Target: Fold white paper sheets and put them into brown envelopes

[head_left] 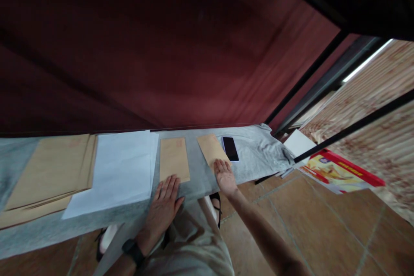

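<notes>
My left hand lies flat with its fingers spread, the fingertips at the lower edge of a brown paper envelope. That envelope rests lengthwise on the grey cloth and has a small reddish print at its top right. My right hand has its fingers stretched out over the lower end of a second brown envelope, which sits at a slant. Its thumb is not visible. A dark-screened phone lies just right of this envelope.
White paper sheets and a stack of larger brown envelopes lie to the left on the grey cloth. A dark red fabric wall rises behind. A red and yellow box stands on the tiled floor at right, beyond black poles.
</notes>
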Demonstrator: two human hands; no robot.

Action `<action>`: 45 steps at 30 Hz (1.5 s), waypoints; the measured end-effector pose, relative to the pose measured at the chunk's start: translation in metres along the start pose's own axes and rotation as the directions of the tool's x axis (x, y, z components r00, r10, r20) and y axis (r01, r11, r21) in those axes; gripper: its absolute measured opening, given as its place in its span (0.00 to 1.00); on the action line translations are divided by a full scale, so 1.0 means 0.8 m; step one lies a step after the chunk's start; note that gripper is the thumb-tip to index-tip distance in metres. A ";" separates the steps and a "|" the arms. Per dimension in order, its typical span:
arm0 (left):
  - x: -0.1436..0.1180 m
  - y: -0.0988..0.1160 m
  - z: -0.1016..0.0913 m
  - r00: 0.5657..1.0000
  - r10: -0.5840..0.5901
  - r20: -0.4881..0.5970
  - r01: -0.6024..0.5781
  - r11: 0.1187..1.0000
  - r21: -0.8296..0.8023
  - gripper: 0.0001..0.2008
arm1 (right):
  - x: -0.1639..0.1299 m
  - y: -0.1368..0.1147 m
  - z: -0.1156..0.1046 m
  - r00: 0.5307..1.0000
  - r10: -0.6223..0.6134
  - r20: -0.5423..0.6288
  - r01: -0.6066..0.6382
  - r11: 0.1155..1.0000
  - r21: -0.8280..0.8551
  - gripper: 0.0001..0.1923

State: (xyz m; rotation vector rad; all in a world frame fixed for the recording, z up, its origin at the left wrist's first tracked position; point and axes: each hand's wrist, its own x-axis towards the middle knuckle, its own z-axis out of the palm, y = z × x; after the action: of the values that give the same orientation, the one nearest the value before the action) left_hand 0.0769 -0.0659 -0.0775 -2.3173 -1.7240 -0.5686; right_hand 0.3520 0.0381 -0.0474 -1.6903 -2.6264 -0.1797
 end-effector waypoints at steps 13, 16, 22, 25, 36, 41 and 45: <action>0.000 0.002 -0.005 0.999 0.000 0.038 0.000 1.000 0.009 0.31 | -0.015 -0.035 0.019 0.995 0.055 -0.087 -0.044 0.991 0.123 0.23; 0.001 0.003 -0.005 0.999 -0.001 0.034 0.001 1.000 0.001 0.31 | -0.018 -0.033 0.018 0.981 0.055 -0.184 -0.021 0.984 0.180 0.21; 0.001 0.004 -0.008 0.999 -0.013 0.046 0.014 0.999 -0.028 0.31 | -0.013 -0.028 0.014 0.945 0.142 -0.295 -0.072 0.969 0.236 0.24; 0.001 0.004 -0.010 0.998 -0.012 0.066 0.013 1.000 -0.020 0.30 | -0.008 -0.029 0.023 0.937 0.168 -0.306 -0.106 0.972 0.208 0.25; 0.001 0.013 -0.006 0.996 -0.039 0.081 0.038 0.999 0.025 0.27 | -0.013 -0.034 0.041 0.912 0.192 -0.363 -0.104 0.963 0.248 0.25; -0.003 0.016 -0.007 0.993 -0.040 0.112 0.037 0.999 0.026 0.29 | -0.010 -0.084 0.023 0.927 0.040 -0.374 0.100 0.932 0.347 0.27; -0.009 0.015 -0.005 0.992 -0.022 0.122 0.019 0.999 0.033 0.29 | -0.016 -0.151 0.008 0.929 -0.143 -0.342 0.284 0.866 0.412 0.27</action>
State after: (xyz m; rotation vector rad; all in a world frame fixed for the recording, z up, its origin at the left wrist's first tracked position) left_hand 0.0860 -0.0770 -0.0762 -2.3602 -1.7977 -0.4080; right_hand 0.2480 -0.0220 -0.0652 -1.1176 -2.3746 0.1595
